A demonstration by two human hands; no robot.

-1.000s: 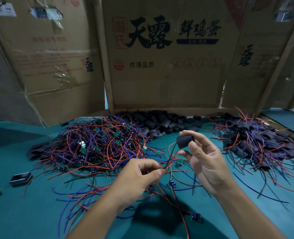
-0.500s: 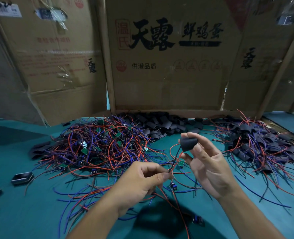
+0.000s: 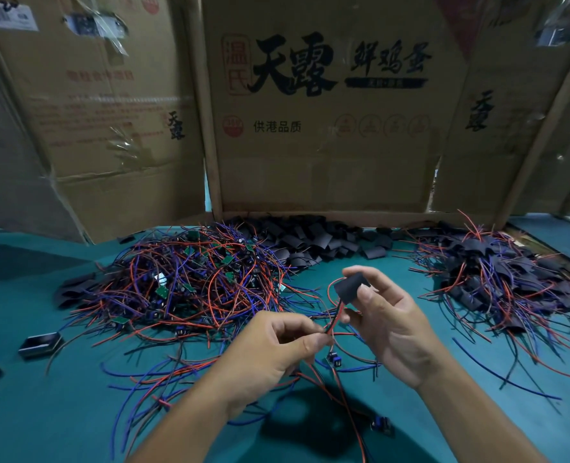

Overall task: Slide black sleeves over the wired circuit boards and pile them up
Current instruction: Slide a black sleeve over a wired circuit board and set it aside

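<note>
My right hand [image 3: 387,325] holds a black sleeve [image 3: 351,288] between thumb and fingers above the green table. Red and black wires [image 3: 333,320] run out of the sleeve's lower end down to my left hand [image 3: 277,349], which pinches them. The board on those wires is hidden, apparently inside the sleeve. A tangle of bare wired circuit boards [image 3: 190,282] lies at centre left. Loose black sleeves [image 3: 313,242] are heaped at the back. A pile of sleeved boards [image 3: 497,279] sits at the right.
Cardboard boxes [image 3: 327,111] wall off the back of the green table [image 3: 43,412]. Two small dark trays [image 3: 40,344] lie near the left edge. Loose red and blue wires [image 3: 150,379] trail across the table in front of me.
The wires have been drawn further into the sleeve, and the small green board seen below it earlier no longer shows. Both hands stay close together.
</note>
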